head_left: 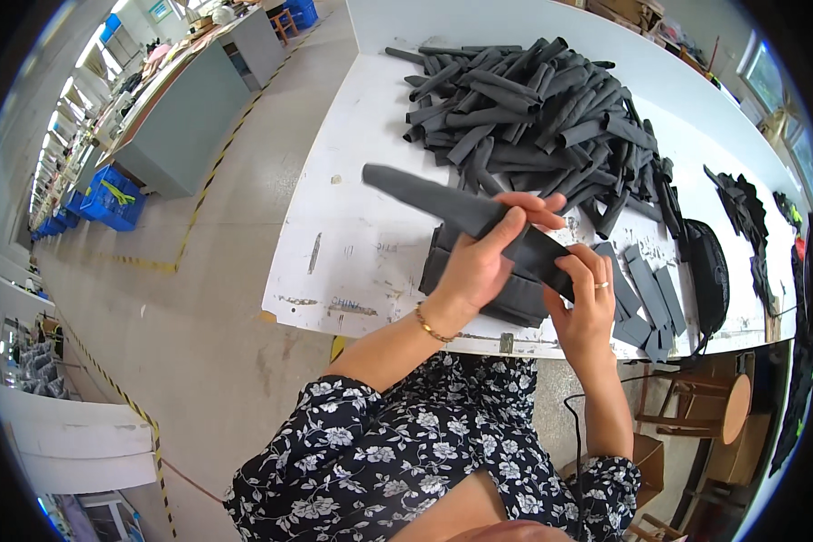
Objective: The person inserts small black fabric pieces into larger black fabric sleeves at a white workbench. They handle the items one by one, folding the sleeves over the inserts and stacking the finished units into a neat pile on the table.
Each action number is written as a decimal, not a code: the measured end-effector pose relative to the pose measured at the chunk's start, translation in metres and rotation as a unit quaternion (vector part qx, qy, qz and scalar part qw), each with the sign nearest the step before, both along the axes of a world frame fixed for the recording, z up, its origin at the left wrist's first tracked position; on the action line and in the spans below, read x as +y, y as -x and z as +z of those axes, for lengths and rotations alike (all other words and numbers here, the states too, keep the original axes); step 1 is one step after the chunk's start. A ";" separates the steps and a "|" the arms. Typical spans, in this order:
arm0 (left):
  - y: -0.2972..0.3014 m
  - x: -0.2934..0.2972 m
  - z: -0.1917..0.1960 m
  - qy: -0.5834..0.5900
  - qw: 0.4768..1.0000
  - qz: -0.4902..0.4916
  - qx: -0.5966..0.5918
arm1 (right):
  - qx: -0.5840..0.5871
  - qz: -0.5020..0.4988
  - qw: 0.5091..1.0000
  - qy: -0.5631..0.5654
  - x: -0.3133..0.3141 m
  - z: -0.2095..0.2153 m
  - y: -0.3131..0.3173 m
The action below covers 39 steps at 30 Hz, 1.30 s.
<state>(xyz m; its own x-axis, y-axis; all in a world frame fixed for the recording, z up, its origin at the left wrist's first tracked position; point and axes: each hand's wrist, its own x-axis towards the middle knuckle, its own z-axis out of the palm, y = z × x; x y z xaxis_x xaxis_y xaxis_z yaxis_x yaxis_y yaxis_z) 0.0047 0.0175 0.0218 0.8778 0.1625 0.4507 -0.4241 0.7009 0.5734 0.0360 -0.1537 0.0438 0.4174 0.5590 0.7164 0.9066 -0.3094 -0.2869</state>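
Note:
A long dark grey fabric tube [420,192] hangs slantwise over the white table, its narrow end pointing to the far left. My left hand [483,257] is closed around its middle, with the thumb on top. At the nearer right end, the fingers and thumb of my right hand [583,294] pinch the fabric. Beneath both hands lies a stack of folded dark fabric [513,298], partly hidden. Beyond them, a big heap of similar dark grey tubes [533,108] covers the back of the table.
Flat grey strips [646,285] lie on the white table [334,244] right of my hands, beside a black pouch [706,275]. Dark cloth scraps [743,212] are farther right. A wooden stool [734,408] stands below the right edge; blue crates [113,197] sit on the floor at left.

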 end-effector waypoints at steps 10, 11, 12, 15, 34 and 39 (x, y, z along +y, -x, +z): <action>0.003 -0.009 0.000 0.079 0.994 0.019 0.074 | 0.041 0.070 0.996 0.034 0.022 0.002 -0.009; 0.001 -0.015 -0.004 0.074 0.996 0.018 0.053 | 0.016 0.087 0.996 0.031 0.027 0.001 -0.010; 0.001 -0.024 -0.003 0.155 0.985 -0.032 0.072 | 0.025 0.092 0.994 0.051 0.030 0.004 -0.012; 0.006 -0.017 0.000 0.131 0.982 -0.025 0.135 | 0.068 0.072 0.994 0.047 0.030 0.010 -0.005; 0.003 -0.026 -0.001 0.163 0.983 0.058 0.053 | -0.057 0.152 0.987 -0.018 0.026 0.003 -0.021; 0.004 -0.029 -0.008 0.174 0.981 0.045 0.067 | -0.035 0.147 0.988 -0.029 0.030 0.001 -0.021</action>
